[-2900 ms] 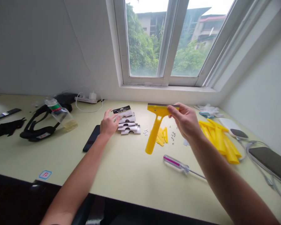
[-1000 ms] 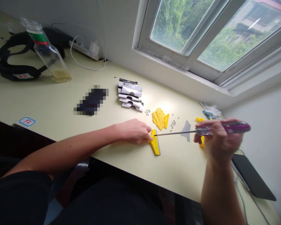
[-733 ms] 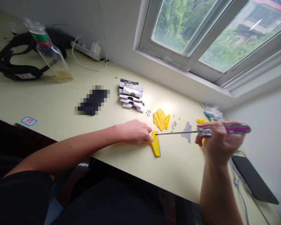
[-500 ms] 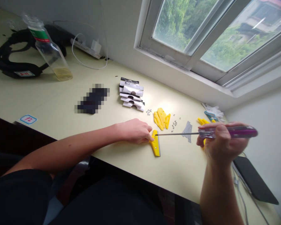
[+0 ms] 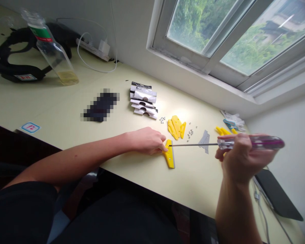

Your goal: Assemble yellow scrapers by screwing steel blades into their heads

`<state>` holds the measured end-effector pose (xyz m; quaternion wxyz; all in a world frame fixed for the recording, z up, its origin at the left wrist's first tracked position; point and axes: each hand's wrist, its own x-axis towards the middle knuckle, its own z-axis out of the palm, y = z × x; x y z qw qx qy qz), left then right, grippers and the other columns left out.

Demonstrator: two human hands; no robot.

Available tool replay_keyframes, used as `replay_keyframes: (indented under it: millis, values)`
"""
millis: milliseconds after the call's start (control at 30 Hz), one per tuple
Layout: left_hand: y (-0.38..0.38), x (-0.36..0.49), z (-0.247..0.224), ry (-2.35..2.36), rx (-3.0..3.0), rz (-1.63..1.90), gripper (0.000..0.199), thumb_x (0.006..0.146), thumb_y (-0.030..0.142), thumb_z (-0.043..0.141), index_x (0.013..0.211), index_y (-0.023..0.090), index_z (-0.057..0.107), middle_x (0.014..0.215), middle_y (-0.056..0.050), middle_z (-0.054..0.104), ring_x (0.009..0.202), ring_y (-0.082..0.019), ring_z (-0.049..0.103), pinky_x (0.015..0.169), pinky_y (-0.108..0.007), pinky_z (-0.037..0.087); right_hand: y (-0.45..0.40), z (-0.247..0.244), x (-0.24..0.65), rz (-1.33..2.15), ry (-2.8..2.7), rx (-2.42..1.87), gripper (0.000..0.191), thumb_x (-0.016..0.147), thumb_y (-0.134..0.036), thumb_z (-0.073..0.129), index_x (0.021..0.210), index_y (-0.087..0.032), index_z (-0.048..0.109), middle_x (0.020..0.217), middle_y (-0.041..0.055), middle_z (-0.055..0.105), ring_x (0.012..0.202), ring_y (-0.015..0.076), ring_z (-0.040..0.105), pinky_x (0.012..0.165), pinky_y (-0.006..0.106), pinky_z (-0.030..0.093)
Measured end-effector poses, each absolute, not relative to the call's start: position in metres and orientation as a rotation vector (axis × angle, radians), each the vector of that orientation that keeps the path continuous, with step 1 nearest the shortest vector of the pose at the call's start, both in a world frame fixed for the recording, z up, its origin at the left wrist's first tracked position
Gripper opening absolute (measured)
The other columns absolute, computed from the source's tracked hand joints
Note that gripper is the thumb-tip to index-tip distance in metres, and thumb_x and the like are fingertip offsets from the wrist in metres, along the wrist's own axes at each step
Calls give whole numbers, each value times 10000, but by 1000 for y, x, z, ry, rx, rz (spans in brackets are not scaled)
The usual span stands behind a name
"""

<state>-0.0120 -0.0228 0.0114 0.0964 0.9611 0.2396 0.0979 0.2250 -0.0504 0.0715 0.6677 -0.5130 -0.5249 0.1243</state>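
My left hand (image 5: 152,141) is closed on the near-left edge of a yellow scraper head (image 5: 169,156) with a grey blade along its right side. In my right hand (image 5: 241,156) is a screwdriver (image 5: 259,142) with a clear and purple handle, its long shaft pointing left. The tip meets the scraper near a screw at its upper end; a second screw shows lower down. Behind it lie yellow plastic plates (image 5: 176,126), loose screws (image 5: 190,133) and small nuts (image 5: 162,120). Grey blades (image 5: 204,141) rest beneath the shaft.
Stacked card sleeves (image 5: 143,100) lie toward the wall. Yellow handles (image 5: 222,130) sit behind my right hand, near a white plastic bag (image 5: 235,120). A bottle (image 5: 56,54), a black headset (image 5: 27,74) and a power strip (image 5: 93,50) stand at left. A dark flat device (image 5: 278,195) lies at right.
The screwdriver handle has turned a little in my right hand, with the tip still at the scraper. My left hand keeps its hold; the whole view has shifted slightly.
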Motion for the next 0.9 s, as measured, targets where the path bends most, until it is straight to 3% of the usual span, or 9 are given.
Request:
replay_keyframes:
  millis: [133, 233, 367, 433, 533, 633, 767, 833, 900]
  values:
    - [-23, -12, 10, 698, 2840, 328, 185, 941, 318, 573, 1023, 307, 738, 793, -35, 601, 675, -127, 532, 492, -292, 220, -49, 74, 230, 295, -1200, -1147, 213, 823, -257, 610, 884, -264, 406, 580, -66, 600, 325, 156, 515, 206, 266, 312]
    - [-22, -12, 10, 695, 2847, 318, 188, 940, 319, 573, 1029, 307, 738, 792, -34, 598, 674, -125, 533, 491, -289, 216, -50, 84, 236, 462, -1432, -1107, 208, 804, -282, 670, 912, -227, 500, 704, -8, 677, 383, 169, 575, 289, 308, 438]
    - [-21, -13, 10, 727, 2849, 291, 201, 937, 321, 570, 1050, 319, 736, 806, -28, 603, 668, -122, 537, 485, -289, 198, -49, 104, 240, 582, -1693, -1004, 679, 722, -245, 773, 1275, -356, 395, 860, -24, 685, 607, 214, 692, 520, 384, 594]
    - [-21, -13, 9, 736, 2845, 301, 199, 932, 325, 577, 1052, 325, 736, 805, -24, 605, 670, -120, 539, 485, -286, 202, -45, 116, 241, 422, -1813, -1111, 692, 740, -357, 765, 1313, -342, 377, 803, -23, 684, 636, 215, 695, 537, 357, 577]
    - [-20, -14, 8, 730, 2832, 337, 191, 929, 327, 585, 1039, 330, 740, 798, -23, 603, 695, -121, 551, 494, -277, 231, -33, 141, 243, -239, -2048, -1499, 363, 894, -548, 523, 1031, -222, 605, 598, -3, 608, 518, 171, 605, 495, 292, 434]
    - [-19, -15, 8, 725, 2822, 342, 204, 935, 337, 575, 1062, 332, 735, 805, -25, 607, 704, -122, 554, 504, -272, 254, -19, 167, 247, -651, -2236, -1658, 497, 977, -520, 337, 725, -191, 610, 455, -14, 441, 448, 123, 456, 511, 280, 303]
    - [-19, -15, 8, 708, 2822, 315, 232, 959, 366, 537, 1071, 313, 732, 837, -33, 615, 698, -120, 551, 524, -268, 282, -5, 190, 252, 154, -2503, -1409, 251, 891, -394, 576, 1022, -204, 675, 781, 13, 677, 634, 114, 567, 577, 247, 396]
    - [-19, -16, 7, 693, 2822, 323, 246, 971, 371, 514, 1060, 309, 735, 844, -32, 616, 701, -117, 551, 539, -264, 299, -3, 193, 253, 587, -2509, -1282, 380, 822, -350, 674, 1170, -201, 650, 1026, 58, 705, 806, 148, 625, 638, 252, 460]
    - [-19, -16, 5, 683, 2829, 339, 255, 978, 371, 497, 1066, 320, 732, 854, -27, 618, 703, -115, 551, 553, -260, 310, -4, 192, 251, 625, -2389, -1352, 383, 763, -368, 745, 1089, -176, 691, 957, 57, 719, 760, 147, 624, 596, 237, 453]
